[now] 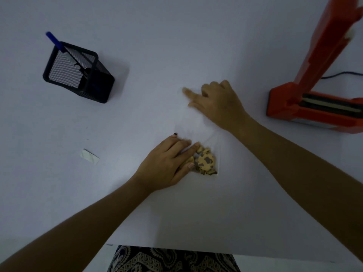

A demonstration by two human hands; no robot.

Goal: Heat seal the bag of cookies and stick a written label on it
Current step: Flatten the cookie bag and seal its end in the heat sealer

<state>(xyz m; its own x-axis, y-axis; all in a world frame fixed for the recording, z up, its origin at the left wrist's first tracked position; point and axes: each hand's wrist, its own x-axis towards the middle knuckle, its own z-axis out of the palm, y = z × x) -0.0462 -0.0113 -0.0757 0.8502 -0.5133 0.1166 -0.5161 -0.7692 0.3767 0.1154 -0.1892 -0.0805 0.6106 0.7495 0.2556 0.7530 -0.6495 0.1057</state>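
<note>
A clear plastic bag (193,124) lies flat on the white table, with chocolate-chip cookies (205,162) bunched at its near end. My left hand (167,163) rests palm down on the bag beside the cookies, fingers spread. My right hand (217,104) presses on the bag's far, empty end, index finger stretched out to the left. A small white label (90,156) lies on the table to the left of my left hand. The orange heat sealer (314,107) stands at the right with its arm raised.
A black mesh pen holder (78,72) with a blue pen (56,41) stands at the far left. A dark cable (341,74) runs behind the sealer. The table's near edge (176,249) is just above my patterned clothing.
</note>
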